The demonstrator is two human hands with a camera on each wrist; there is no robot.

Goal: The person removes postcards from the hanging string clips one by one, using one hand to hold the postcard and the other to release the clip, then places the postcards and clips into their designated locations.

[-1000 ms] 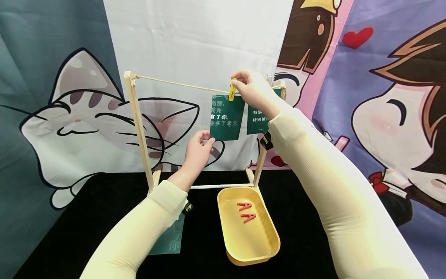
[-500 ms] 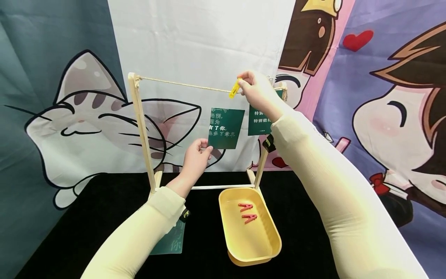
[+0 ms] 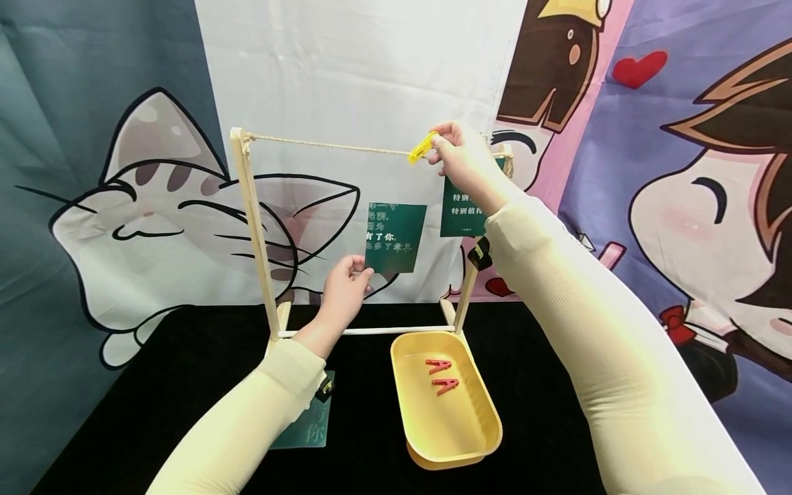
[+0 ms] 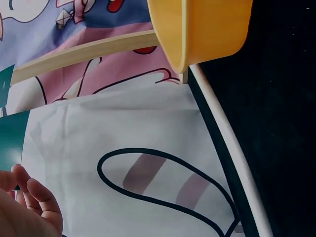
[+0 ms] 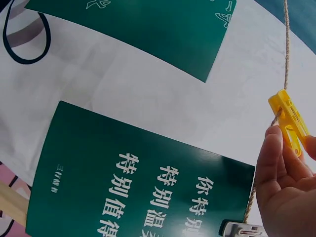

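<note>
My left hand (image 3: 346, 287) pinches a dark green card (image 3: 396, 237) with white Chinese lettering by its lower left corner. The card's top edge is well below the rope (image 3: 328, 144). Up at the rope, my right hand (image 3: 463, 155) pinches a yellow clothespin (image 3: 423, 148) between thumb and fingers. In the right wrist view the rope meets the tilted clothespin (image 5: 289, 121); whether its jaws grip the rope I cannot tell. A second green card (image 5: 133, 173) hangs to the right, with a pale clip (image 5: 242, 229) at its edge by the rope.
The rope spans a wooden frame (image 3: 255, 227) with a white bottom bar (image 3: 371, 331). In front of it stands a yellow tray (image 3: 445, 433) holding two red clothespins (image 3: 438, 366). Another green card (image 3: 309, 426) lies on the black table, partly under my left forearm. Printed cloth hangs behind.
My left hand has lowered the card away from the rope and the yellow clothespin. My right hand has shifted slightly right, and the clothespin has tilted from upright to slanting.
</note>
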